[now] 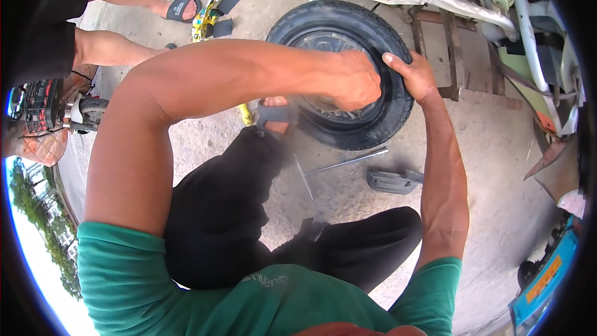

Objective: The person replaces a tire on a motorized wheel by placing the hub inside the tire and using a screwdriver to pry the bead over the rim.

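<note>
A black scooter tire point(348, 15) on a dark wheel rim point(323, 40) is in front of me, above the ground. My left hand point(356, 81) reaches across to the inner edge of the tire, beside the rim. Its fingers are curled into a fist, and what they hold is hidden. My right hand point(418, 78) grips the right side of the tire, thumb on the near face and fingers behind the tread. Below the wheel lie a long thin metal rod point(348, 161) and a grey ribbed pedal-like part point(392, 181).
A white metal frame arm point(435, 0) and pale green panels point(513, 68) stand at the right. Yellow patterned wrapping point(214, 9) lies at the far left, near another person's sandaled foot point(183, 9). A blue case point(547, 274) sits at the lower right.
</note>
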Demonstrator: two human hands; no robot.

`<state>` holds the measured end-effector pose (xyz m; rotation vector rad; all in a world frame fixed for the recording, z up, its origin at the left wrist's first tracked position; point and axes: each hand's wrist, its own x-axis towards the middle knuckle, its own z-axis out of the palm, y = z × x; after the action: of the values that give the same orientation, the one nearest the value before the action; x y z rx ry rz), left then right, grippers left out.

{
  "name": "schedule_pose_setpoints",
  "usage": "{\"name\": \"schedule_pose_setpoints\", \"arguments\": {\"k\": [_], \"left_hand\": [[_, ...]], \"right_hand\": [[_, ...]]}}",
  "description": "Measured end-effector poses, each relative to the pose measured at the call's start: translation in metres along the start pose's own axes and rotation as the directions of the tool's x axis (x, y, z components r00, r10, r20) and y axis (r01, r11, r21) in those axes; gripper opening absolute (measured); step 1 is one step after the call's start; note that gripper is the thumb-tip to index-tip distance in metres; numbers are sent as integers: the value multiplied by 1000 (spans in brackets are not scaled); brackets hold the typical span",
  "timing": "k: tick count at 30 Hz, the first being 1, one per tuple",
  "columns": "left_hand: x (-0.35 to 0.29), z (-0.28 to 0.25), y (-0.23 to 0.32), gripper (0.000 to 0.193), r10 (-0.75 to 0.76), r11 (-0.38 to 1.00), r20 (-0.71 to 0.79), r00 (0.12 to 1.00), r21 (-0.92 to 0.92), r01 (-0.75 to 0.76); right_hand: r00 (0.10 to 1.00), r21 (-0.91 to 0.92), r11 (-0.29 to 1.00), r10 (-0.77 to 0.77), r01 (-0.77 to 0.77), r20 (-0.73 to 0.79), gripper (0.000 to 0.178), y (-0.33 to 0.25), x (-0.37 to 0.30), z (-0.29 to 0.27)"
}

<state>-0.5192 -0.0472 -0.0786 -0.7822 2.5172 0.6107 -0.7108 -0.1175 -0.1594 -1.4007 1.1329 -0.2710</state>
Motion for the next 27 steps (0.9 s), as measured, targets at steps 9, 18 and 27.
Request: {"name": "schedule_pose_setpoints", "arguments": {"k": [9, 18, 27], "left_hand": [[38, -21, -20, 24, 112, 993, 289, 951, -65, -97], [46, -22, -28, 26, 164, 983, 347, 924, -133, -124], [47, -14, -26, 33, 198, 940, 181, 963, -315, -134]], "right_hand": [[1000, -8, 1000, -28, 28, 6, 72, 8, 7, -3], [998, 2, 999, -55, 55, 30, 69, 2, 6, -2], [998, -4, 998, -65, 65, 7, 69, 11, 11, -3]]}}
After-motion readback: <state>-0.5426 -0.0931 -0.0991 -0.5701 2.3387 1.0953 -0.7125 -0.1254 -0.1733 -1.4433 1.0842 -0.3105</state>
